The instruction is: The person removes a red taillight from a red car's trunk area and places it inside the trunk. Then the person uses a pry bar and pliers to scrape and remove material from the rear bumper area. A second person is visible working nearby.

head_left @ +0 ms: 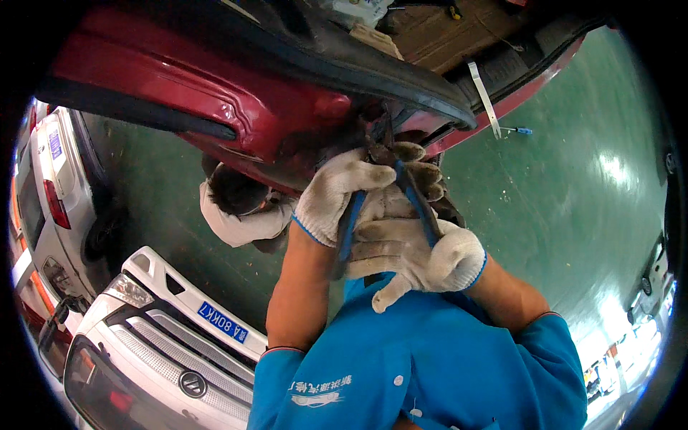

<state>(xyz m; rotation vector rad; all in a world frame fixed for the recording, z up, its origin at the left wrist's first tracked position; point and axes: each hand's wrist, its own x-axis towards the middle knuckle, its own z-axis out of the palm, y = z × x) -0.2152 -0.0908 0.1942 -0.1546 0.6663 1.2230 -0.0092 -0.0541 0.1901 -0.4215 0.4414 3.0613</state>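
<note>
Both my hands wear soiled white knit gloves with blue cuffs. They hold a pair of dark pliers point(416, 197) with blue-and-black handles spread apart. My left hand point(347, 186) closes around the tool near its pivot, the thumb lying across it. Lower down, my right hand point(426, 254) wraps the handles, its fingers reaching across from one to the other and its thumb pointing down. The jaws point up to the edge of the red car body point(287, 122), by a dark gap in the panel. Whether they grip metal there I cannot tell.
A pale metal strip point(484, 99) hangs over the car's edge, near a blue-handled screwdriver point(517, 130). At left, a person in a light top point(240, 226) crouches beside the red car. A white van point(193, 344) and a silver car point(57, 208) stand on the green floor point(545, 215).
</note>
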